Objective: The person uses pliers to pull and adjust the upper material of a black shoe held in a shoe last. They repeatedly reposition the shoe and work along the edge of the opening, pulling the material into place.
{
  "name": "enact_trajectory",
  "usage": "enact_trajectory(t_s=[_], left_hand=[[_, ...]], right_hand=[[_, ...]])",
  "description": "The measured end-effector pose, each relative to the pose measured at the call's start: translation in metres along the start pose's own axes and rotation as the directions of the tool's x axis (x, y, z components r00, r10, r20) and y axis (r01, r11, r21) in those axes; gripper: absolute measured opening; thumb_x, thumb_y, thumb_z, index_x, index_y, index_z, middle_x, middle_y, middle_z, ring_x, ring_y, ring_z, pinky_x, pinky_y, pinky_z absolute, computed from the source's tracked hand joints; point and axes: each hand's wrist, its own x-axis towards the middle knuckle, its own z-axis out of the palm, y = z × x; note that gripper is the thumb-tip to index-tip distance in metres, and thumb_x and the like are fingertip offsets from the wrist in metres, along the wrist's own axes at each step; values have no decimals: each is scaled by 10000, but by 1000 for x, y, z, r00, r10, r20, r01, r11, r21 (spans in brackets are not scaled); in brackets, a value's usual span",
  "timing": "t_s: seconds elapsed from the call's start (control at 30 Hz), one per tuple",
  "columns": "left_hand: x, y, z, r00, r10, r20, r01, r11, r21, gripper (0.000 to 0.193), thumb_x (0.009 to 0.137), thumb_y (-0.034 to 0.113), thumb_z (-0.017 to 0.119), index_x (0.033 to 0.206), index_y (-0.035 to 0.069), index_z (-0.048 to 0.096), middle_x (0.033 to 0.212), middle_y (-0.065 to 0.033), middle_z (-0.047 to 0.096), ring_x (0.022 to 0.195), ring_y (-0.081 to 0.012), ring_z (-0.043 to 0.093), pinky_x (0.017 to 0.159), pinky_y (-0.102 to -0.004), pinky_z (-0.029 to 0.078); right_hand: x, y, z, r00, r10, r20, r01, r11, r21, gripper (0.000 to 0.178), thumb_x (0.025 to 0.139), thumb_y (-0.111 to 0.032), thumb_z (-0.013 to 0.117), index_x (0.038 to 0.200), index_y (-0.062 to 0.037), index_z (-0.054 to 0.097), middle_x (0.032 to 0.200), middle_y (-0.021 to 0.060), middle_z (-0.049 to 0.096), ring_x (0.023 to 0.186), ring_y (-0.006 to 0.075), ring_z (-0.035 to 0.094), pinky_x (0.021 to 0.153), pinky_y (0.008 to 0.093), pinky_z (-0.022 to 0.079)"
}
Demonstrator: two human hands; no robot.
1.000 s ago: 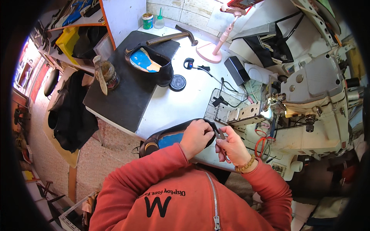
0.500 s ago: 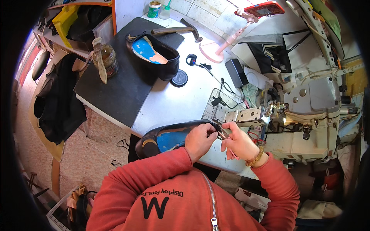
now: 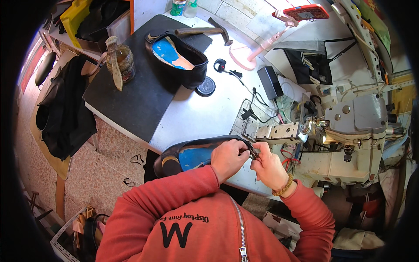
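Observation:
A black slip-on shoe with a worn blue insole lies at the table's front edge, its heel to the left and toe to the right. My left hand is closed on the shoe's upper edge near the toe, thumb and fingers pinched together. Close beside it, my right hand is also closed, gripping a slim dark piece that sticks out between the two hands. Whether that piece is a tool or part of the shoe cannot be made out. The fingers cover most of the toe end.
Farther back, a matching shoe rests by a black mat, with a hammer behind it. On the mat stands a glue jar with a brush. A sewing machine fills the right side, near a pink phone stand.
My right hand has turned and closed more tightly, its lower fingers now curled in. The dark piece stands out more between my hands. The left hand keeps its hold on the shoe.

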Motion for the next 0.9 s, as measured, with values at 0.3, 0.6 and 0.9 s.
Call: enact_trajectory(t_s=[0.3, 0.6, 0.9], left_hand=[[0, 1, 4, 997, -80, -14, 79, 996, -43, 138, 769, 181, 612, 824, 57, 638, 814, -100, 627, 738, -284, 610, 636, -369, 470], [-5, -2, 6, 995, -94, -12, 91, 980, -176, 146, 780, 164, 633, 864, 44, 629, 809, -90, 617, 686, -219, 604, 615, -313, 470], [-7, -1, 3, 995, -96, -37, 88, 980, -178, 150, 789, 170, 631, 853, 36, 656, 788, -105, 639, 671, -209, 605, 608, -304, 467]], right_hand=[[3, -6, -4, 994, 102, 27, -104, 993, 62, 281, 788, -19, 512, 1051, 2, 414, 646, 166, 586, 563, 322, 585, 535, 418, 446], [0, -9, -10, 987, 154, 40, -159, 943, 293, 200, 800, -48, 545, 982, -12, 470, 680, 128, 613, 520, 239, 576, 503, 337, 449], [1, -13, -22, 993, -117, 9, 118, 987, -107, 172, 785, -75, 585, 953, -35, 573, 743, 132, 640, 564, 274, 591, 521, 344, 453]])
